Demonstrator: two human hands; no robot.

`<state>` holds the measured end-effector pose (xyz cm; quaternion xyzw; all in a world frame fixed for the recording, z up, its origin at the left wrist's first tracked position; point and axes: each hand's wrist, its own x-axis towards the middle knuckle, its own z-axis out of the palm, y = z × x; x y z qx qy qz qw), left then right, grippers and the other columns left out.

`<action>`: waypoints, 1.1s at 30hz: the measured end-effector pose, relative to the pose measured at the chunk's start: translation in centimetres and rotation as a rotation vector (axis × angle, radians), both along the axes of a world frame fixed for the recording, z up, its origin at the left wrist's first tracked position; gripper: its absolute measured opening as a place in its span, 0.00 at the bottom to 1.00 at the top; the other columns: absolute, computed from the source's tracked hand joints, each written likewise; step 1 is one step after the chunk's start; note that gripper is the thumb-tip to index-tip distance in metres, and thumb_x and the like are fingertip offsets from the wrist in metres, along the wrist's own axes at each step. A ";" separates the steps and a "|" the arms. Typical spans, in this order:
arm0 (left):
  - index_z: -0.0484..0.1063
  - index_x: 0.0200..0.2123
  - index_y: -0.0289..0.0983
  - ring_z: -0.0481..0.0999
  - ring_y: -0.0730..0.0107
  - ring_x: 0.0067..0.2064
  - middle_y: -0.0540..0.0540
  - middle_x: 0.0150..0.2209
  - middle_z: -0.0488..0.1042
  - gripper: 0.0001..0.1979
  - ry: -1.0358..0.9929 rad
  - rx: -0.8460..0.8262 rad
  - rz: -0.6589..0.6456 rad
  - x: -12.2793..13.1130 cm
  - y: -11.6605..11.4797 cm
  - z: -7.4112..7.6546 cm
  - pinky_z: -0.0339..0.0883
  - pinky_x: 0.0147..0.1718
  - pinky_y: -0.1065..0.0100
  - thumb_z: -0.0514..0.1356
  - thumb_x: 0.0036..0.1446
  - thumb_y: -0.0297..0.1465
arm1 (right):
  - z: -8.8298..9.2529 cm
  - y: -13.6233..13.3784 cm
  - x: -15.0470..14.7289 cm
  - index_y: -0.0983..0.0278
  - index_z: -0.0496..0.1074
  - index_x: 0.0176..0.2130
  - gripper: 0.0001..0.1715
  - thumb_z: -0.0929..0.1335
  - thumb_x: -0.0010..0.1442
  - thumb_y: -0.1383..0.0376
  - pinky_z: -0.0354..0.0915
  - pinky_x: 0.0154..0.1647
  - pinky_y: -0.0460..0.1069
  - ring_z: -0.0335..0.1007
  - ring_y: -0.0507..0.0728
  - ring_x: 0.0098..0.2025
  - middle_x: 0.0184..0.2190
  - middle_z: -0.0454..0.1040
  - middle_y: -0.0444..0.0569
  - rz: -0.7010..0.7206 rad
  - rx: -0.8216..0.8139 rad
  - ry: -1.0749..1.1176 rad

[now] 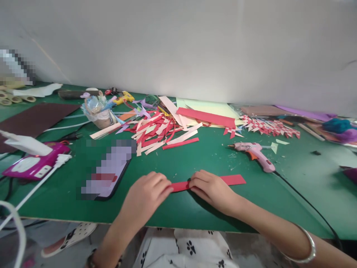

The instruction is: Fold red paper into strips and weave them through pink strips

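Red strip lies on the table, running left to right across me: my left hand pinches its left end, my right hand clamps it midway, free tail beyond.

The head camera looks forward — down over the hands.

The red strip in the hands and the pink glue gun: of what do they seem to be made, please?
Red strip: probably paper or thin card, matte; it looks thin, flat and straight-edged, without shine.
Pink glue gun: likely hard plastic, smooth, perhaps slightly glossy, judging by its moulded body.
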<state>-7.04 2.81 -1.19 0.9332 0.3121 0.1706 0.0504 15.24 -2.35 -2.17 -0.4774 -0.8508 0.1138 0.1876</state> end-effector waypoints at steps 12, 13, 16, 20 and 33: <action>0.61 0.53 0.34 0.67 0.53 0.51 0.40 0.49 0.70 0.18 0.130 0.168 0.429 -5.3 4.8 1.8 0.45 0.54 0.43 0.43 0.64 0.34 | -0.5 -0.2 -0.3 0.64 0.69 0.39 0.11 0.59 0.64 0.65 0.60 0.34 0.47 0.62 0.53 0.33 0.32 0.69 0.48 0.027 0.138 -0.149; 0.63 0.51 0.36 0.68 0.54 0.50 0.41 0.48 0.70 0.17 0.059 0.153 0.369 -4.5 4.1 1.7 0.50 0.53 0.47 0.45 0.64 0.36 | -0.5 -0.1 -0.3 0.64 0.69 0.40 0.11 0.59 0.64 0.64 0.59 0.33 0.47 0.61 0.53 0.33 0.32 0.69 0.47 0.031 0.147 -0.168; 0.64 0.48 0.39 0.68 0.63 0.47 0.45 0.46 0.70 0.15 -0.001 -0.078 0.028 -1.9 1.6 1.2 0.62 0.45 0.63 0.51 0.61 0.38 | -0.6 0.2 -0.2 0.63 0.69 0.40 0.11 0.59 0.64 0.65 0.57 0.33 0.47 0.61 0.53 0.33 0.31 0.69 0.46 0.054 0.165 -0.206; 0.68 0.42 0.38 0.69 0.65 0.38 0.47 0.39 0.71 0.11 0.070 -0.164 -0.101 0.7 -0.4 0.1 0.63 0.35 0.66 0.58 0.56 0.34 | -0.8 0.5 0.0 0.64 0.69 0.37 0.11 0.58 0.65 0.68 0.56 0.33 0.47 0.61 0.52 0.32 0.31 0.69 0.46 0.071 0.176 -0.216; 0.70 0.31 0.37 0.68 0.71 0.30 0.50 0.29 0.70 0.10 -0.001 -0.114 -0.042 0.6 0.3 -0.6 0.58 0.27 0.70 0.52 0.61 0.33 | -1.1 1.7 -0.3 0.65 0.68 0.31 0.15 0.58 0.65 0.65 0.54 0.29 0.47 0.60 0.52 0.28 0.26 0.68 0.45 0.032 0.238 -0.221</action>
